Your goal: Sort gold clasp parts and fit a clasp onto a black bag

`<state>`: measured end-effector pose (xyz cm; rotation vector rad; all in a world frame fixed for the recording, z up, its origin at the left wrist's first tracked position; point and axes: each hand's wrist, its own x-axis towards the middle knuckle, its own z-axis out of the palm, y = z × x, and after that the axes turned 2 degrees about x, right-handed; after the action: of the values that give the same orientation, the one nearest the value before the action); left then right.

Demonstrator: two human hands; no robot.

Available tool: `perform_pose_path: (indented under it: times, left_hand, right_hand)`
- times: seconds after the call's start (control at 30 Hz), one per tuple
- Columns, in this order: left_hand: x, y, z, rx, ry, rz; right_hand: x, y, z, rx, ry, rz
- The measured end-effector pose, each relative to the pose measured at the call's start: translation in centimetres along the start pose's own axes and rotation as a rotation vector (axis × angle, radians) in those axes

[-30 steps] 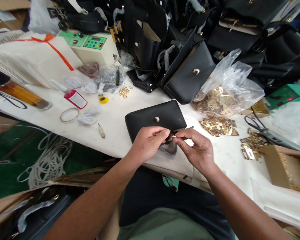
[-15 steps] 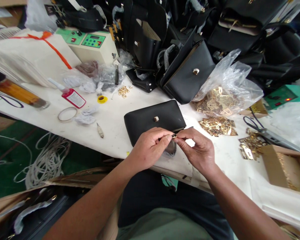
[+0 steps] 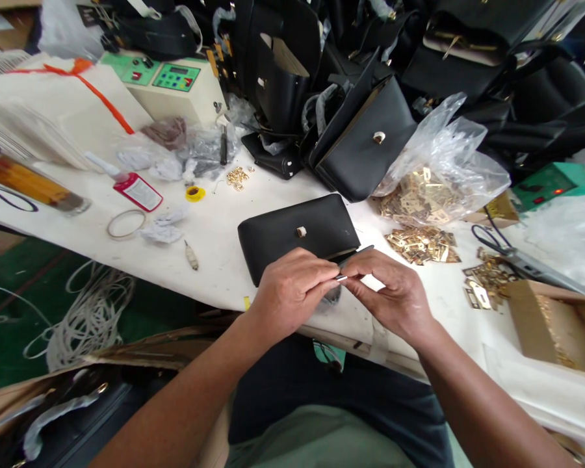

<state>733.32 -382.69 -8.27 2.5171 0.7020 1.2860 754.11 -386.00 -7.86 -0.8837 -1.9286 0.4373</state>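
My left hand (image 3: 292, 292) and my right hand (image 3: 394, 292) meet at the front edge of the table, each closed in a pinch. Between their fingertips is a small shiny metal piece (image 3: 341, 277), mostly covered by the fingers. A thin dark strip (image 3: 361, 253) shows just behind my right fingers; I cannot tell what it belongs to. Just beyond my hands lies a black handbag (image 3: 322, 224) on its side, with a small clasp (image 3: 301, 231) on its face. Flat gold metal plates (image 3: 422, 245) are heaped to the right of the bag.
A clear plastic bag (image 3: 429, 188) of gold plates stands behind the heap, with a cardboard box (image 3: 531, 325) at right. Black bags (image 3: 370, 143) crowd the back. On the left are a red bottle (image 3: 139, 192), yellow tape roll (image 3: 195, 193) and control box (image 3: 175, 91).
My hands have tilted and drawn slightly lower, still pinching the small metal piece, which now shows a brighter edge. More of the dark strip is visible. The whole view has shifted slightly.
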Motion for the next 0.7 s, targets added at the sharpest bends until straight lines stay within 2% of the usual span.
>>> perform_pose_path:
  times: [0.2, 0.37, 0.63, 0.7]
  left_hand:
    - [-0.7, 0.1, 0.2, 0.002, 0.036, 0.051]
    - [-1.2, -0.2, 0.3, 0.013, -0.003, 0.135]
    - [-1.6, -0.5, 0.0, 0.008, -0.034, 0.147]
    - [-1.6, -0.5, 0.0, 0.006, -0.038, 0.139]
  right_hand:
    - [-0.5, 0.1, -0.5, -0.021, -0.048, 0.000]
    - [-0.8, 0.2, -0.6, -0.027, -0.054, -0.016]
    - [0.2, 0.1, -1.5, -0.132, -0.190, -0.114]
    - [0.2, 0.1, -1.5, -0.174, -0.191, -0.137]
